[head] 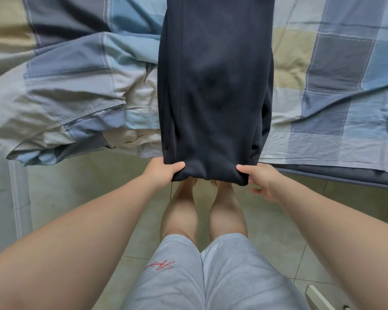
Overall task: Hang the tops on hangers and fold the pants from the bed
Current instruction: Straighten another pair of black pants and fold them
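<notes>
The bed [336, 90] fills the upper half of the frame, covered in a checked sheet of blue, grey and beige squares. A crumpled quilt [61, 90] in the same check is bunched on the bed's left side and sags over its near edge. Dark navy pants [213, 86] run as a long straight strip from the top centre of the frame down the middle of the bed, between the quilt and the flatter sheet on the right; their lower end passes the bed's edge and hides the person's feet. Pale floor tiles [267, 231] fill the lower part of the frame. At bottom centre are the person's light grey shorts [211, 276], with red script on one leg. The left hand [164, 171] grips the pants' lower left corner, thumb on top and fingers beneath. The right hand [260, 179] pinches the lower right corner likewise, fingers curled under the cloth.
</notes>
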Motion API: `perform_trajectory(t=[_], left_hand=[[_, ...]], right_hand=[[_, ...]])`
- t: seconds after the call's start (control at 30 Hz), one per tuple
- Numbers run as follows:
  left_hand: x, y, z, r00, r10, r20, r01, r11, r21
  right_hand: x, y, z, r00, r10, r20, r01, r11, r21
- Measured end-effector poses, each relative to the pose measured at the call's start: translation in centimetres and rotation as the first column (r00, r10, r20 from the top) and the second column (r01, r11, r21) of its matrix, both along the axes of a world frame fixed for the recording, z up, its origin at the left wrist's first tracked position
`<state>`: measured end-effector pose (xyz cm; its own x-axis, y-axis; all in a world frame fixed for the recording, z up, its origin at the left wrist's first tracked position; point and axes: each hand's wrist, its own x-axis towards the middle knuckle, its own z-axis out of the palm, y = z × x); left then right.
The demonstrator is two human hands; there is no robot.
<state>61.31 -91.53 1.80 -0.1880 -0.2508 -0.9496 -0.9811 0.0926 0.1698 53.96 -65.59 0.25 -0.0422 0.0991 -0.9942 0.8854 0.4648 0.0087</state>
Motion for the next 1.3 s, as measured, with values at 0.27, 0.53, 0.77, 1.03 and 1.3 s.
perform_trajectory(t=[0.27, 0.53, 0.77, 1.03, 1.3], left_hand=[[-1.0, 0.3, 6.9, 0.998, 0.061, 0.0, -0.061, 0.997, 0.051], [-5.2, -0.5, 12.7, 0.912, 0.366, -0.183, -0.378, 0.925, -0.035], [-12.3, -2.3, 15.2, 0.797, 0.473, -0.376, -0.503, 0.864, 0.021], [-22.9, -5.1, 15.0, 0.793, 0.401, -0.458, -0.399, 0.911, 0.107], [-32.0, -6.3, 10.6, 0.752, 0.232, -0.617, -0.249, 0.967, 0.06]], right_hand=[[-1.5, 0.4, 7.1, 0.959, -0.276, -0.057, 0.273, 0.961, -0.051], [-6.0, -1.2, 14.1, 0.868, -0.43, -0.247, 0.425, 0.902, -0.075], [-13.2, -3.7, 17.5, 0.799, -0.419, -0.431, 0.38, 0.908, -0.177], [-22.1, -6.4, 17.2, 0.726, -0.477, -0.495, 0.389, 0.879, -0.276], [-30.8, -10.2, 12.3, 0.764, -0.361, -0.536, 0.198, 0.92, -0.337]])
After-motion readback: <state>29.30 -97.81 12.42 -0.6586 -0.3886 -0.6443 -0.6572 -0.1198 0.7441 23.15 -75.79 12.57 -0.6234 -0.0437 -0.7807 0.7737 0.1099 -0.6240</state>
